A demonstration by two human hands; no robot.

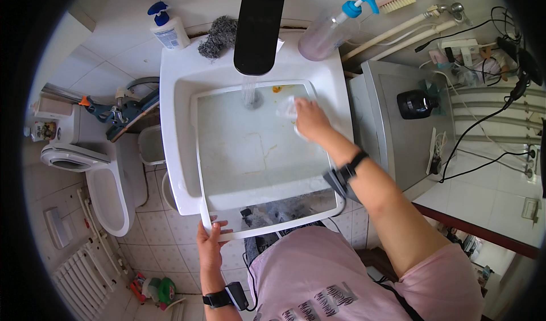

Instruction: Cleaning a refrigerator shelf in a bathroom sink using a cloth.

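Note:
A glass refrigerator-style shelf with a white frame [197,150] lies across the white washbasin [186,129], its near end jutting past the basin's front rim. My left hand [210,238] grips its near left corner, thumb on top. My right hand [311,118] presses a whitish cloth or wipe [286,107], partly hidden by the fingers, on the far right of the glass. Yellow-orange stains [277,89] show near the far edge, with fainter streaks in the middle. Water runs from the black faucet [259,29] onto the pane.
Behind the basin stand a white pump bottle [168,29], a steel wool scourer [218,37] and a clear bottle with blue pump [326,33]. At right a grey metal-look cabinet [384,107] bears a black bottle [416,104]. A toilet [108,197] stands at left.

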